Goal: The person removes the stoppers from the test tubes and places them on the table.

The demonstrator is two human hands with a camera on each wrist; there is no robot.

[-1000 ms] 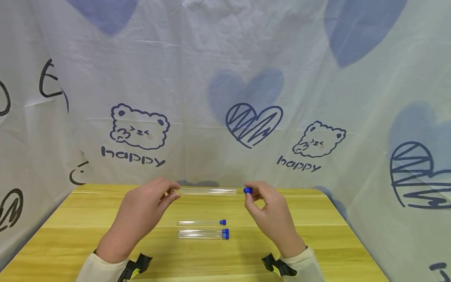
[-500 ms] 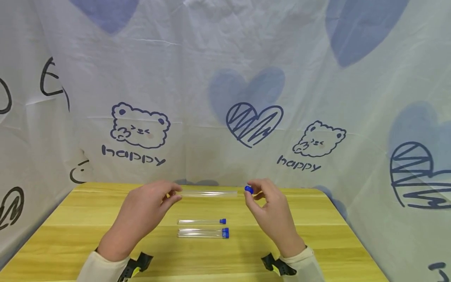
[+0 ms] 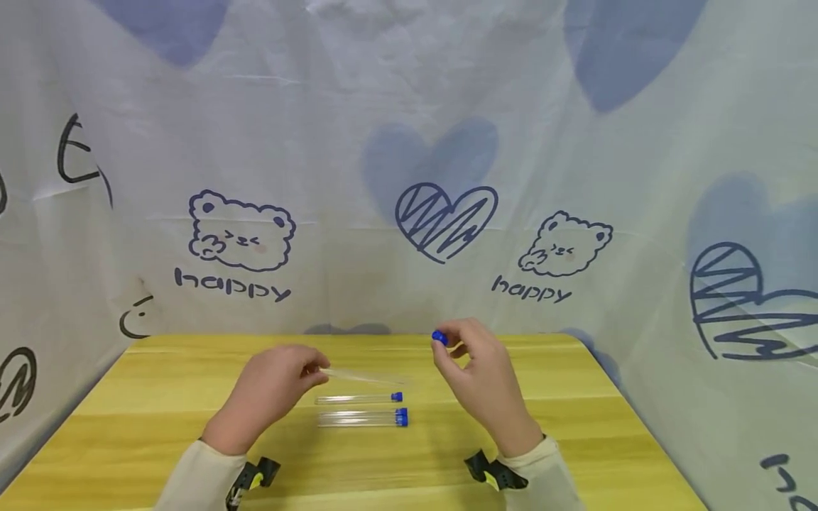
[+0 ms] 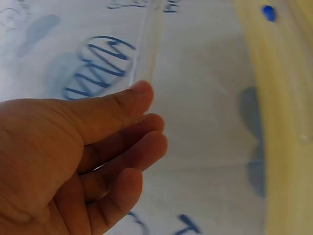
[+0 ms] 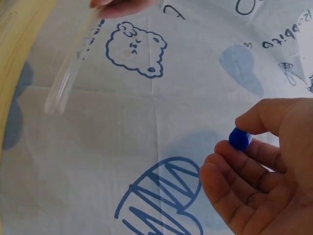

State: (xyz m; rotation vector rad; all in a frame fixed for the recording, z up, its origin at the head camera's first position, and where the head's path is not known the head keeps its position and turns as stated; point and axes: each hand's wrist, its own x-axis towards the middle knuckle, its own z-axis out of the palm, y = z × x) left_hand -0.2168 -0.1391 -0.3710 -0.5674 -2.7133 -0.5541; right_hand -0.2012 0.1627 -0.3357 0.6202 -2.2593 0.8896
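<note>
Our left hand (image 3: 268, 387) pinches an uncapped clear tube (image 3: 364, 375) by its end; our right hand (image 3: 476, 372) pinches its blue cap (image 3: 439, 338) apart, keeping the mouth open.

A yellow wooden table (image 3: 160, 397) stands against a pale cloth backdrop (image 3: 383, 92) printed with blue hearts, scribbled hearts, small bears and the word "happy". Light is soft and even.

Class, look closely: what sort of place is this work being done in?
Probably a makeshift tabletop workstation, not a proper lab: a yellow wooden table is screened by white cloth printed with bears and hearts, with two clear blue-capped plastic tubes lying on it.
</note>
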